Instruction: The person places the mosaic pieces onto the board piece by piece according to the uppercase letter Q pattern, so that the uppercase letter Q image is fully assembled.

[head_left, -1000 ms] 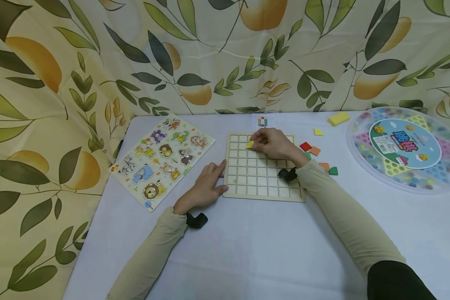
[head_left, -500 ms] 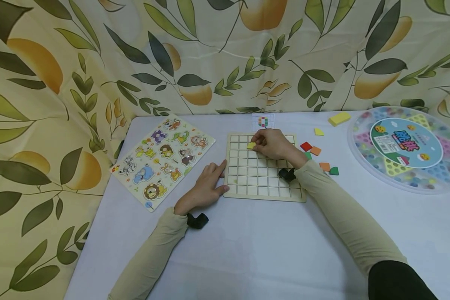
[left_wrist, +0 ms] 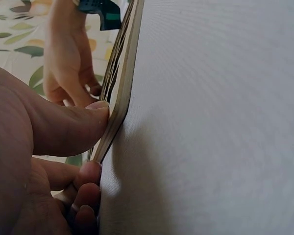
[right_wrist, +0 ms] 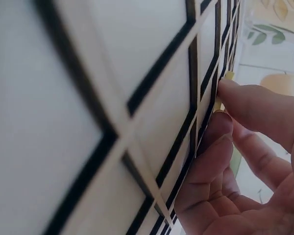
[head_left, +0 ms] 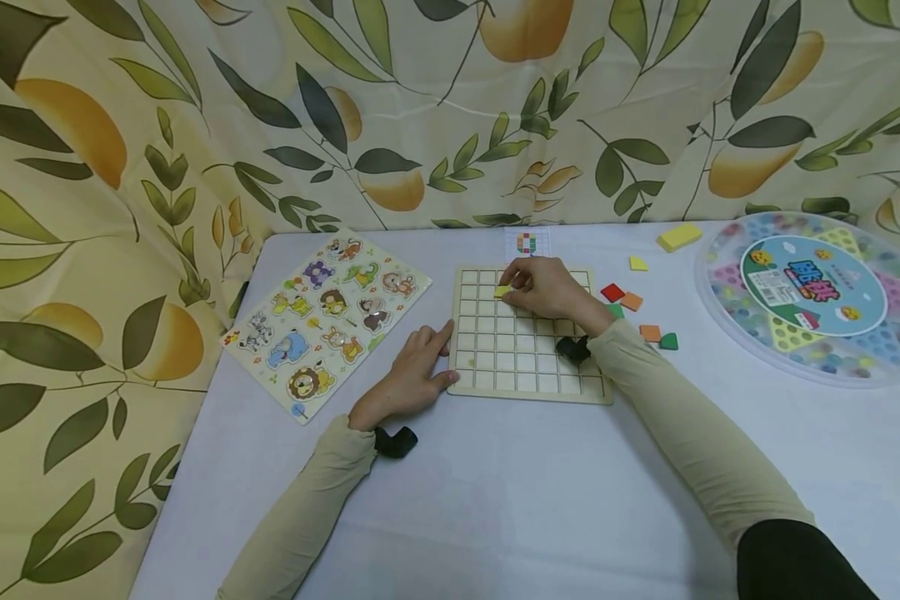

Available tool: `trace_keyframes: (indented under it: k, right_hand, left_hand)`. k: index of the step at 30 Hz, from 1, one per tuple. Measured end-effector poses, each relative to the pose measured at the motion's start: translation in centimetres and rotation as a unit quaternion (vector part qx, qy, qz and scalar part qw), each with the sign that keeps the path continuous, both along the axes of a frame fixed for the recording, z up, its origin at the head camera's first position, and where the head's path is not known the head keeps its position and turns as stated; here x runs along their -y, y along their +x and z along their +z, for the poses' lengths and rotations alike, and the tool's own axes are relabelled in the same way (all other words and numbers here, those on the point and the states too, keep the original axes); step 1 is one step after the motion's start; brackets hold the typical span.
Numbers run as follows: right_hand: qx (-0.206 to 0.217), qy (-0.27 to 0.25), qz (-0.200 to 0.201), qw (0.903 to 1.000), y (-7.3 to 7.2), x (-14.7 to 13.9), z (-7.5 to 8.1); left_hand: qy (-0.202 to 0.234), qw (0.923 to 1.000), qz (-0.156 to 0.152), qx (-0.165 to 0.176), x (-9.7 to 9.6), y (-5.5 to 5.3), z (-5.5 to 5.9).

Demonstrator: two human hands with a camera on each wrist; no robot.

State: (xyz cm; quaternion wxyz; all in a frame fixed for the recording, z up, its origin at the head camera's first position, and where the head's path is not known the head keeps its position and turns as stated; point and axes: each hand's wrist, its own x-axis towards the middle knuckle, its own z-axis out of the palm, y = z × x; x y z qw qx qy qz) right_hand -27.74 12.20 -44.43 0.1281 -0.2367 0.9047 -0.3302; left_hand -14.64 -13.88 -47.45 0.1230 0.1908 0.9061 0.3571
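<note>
A wooden grid board [head_left: 510, 397] lies flat on the table. Over its upper left cells, my right hand [head_left: 543, 287] pinches a small yellow tile [head_left: 502, 291] between thumb and fingertips. In the right wrist view only slivers of the yellow tile [right_wrist: 230, 75] show between the thumb and a finger, low at the grid. My left hand [head_left: 412, 371] touches the board's left edge, index finger stretched along it and thumb near the lower corner. The left wrist view shows the left thumb [left_wrist: 73, 127] against the board's edge [left_wrist: 118, 110].
Several loose tiles lie right of the board, red [head_left: 612, 292], orange [head_left: 631, 302] and green [head_left: 668, 342] among them. A yellow tile [head_left: 637, 263] and yellow block [head_left: 678, 237] sit farther back. A pattern card [head_left: 540, 237], animal puzzle [head_left: 378, 337] and round game box [head_left: 862, 367] surround it.
My right hand has shifted very slightly and the yellow tile now shows as a thinner strip under its fingertips. The left hand keeps its place at the board's edge.
</note>
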Motion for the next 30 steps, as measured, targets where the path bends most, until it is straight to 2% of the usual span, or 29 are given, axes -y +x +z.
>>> trace_keyframes:
  k: [13,20,30]
  right_hand:
    - [0.025,0.020,-0.015,0.9994,-0.12,-0.16,0.55]
    - [0.041,0.010,-0.028,0.9987,-0.35,-0.37,0.59]
    - [0.041,-0.004,-0.017,0.9990,-0.30,-0.65,0.38]
  left_hand:
    - [-0.013,0.9999,-0.003,-0.001,0.01,-0.09,-0.14]
    - [-0.014,0.9999,-0.003,-0.007,-0.04,-0.17,-0.12]
    - [-0.019,0.9998,-0.003,-0.005,-0.08,-0.02,-0.16]
